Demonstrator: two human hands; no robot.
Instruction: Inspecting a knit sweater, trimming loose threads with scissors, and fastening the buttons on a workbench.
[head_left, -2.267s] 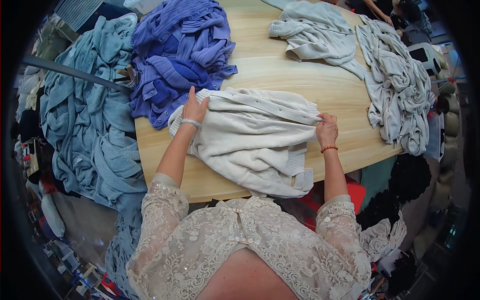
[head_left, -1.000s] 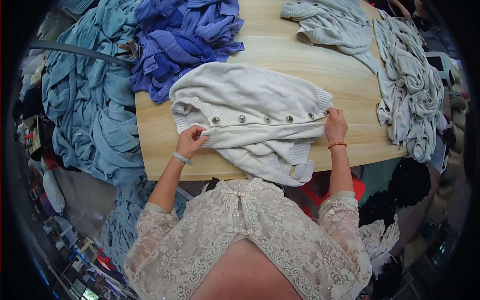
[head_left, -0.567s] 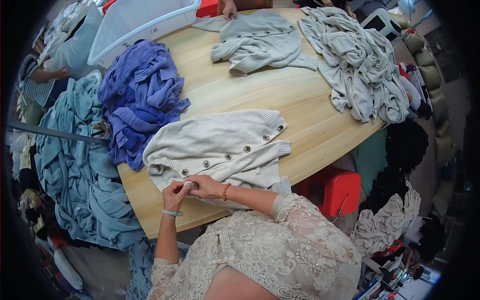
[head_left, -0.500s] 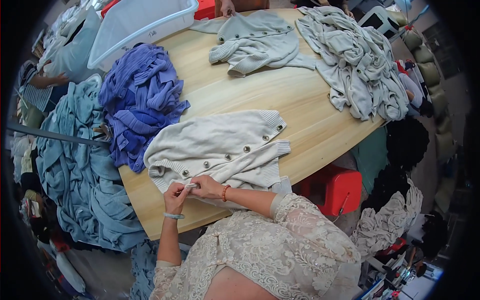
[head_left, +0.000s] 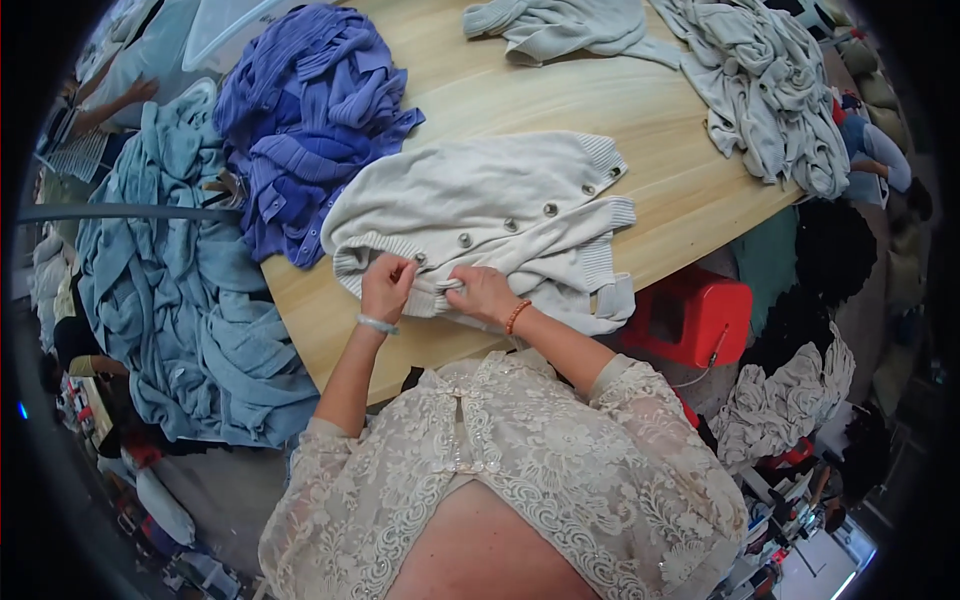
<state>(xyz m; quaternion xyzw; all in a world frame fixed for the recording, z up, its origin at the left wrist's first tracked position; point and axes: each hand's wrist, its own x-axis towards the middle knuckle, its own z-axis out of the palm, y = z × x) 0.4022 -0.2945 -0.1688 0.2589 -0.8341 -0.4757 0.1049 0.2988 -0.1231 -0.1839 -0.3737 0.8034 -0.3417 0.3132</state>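
A cream knitted cardigan (head_left: 460,185) with dark metallic buttons lies folded on the wooden table in front of me. Its ribbed neck edge is toward my left hand (head_left: 387,290), which is closed in a pinch over that edge, beside the nearest button (head_left: 420,258). Whatever those fingertips hold, if anything, is too small to make out. A short way to the right, my right hand (head_left: 484,297) pinches the cardigan's near ribbed edge between thumb and curled fingers. The two hands are apart.
A purple knitwear heap (head_left: 310,130) and blue-grey garments (head_left: 190,290) lie to the left. Pale grey knits (head_left: 770,90) are piled at far right, another pale garment (head_left: 575,28) at the far edge. A red stool (head_left: 690,315) stands beside the table (head_left: 540,105).
My hands have separated: the left has come off the fabric they pinched together, the right remains on the edge. The view has tilted down, so the table appears higher up.
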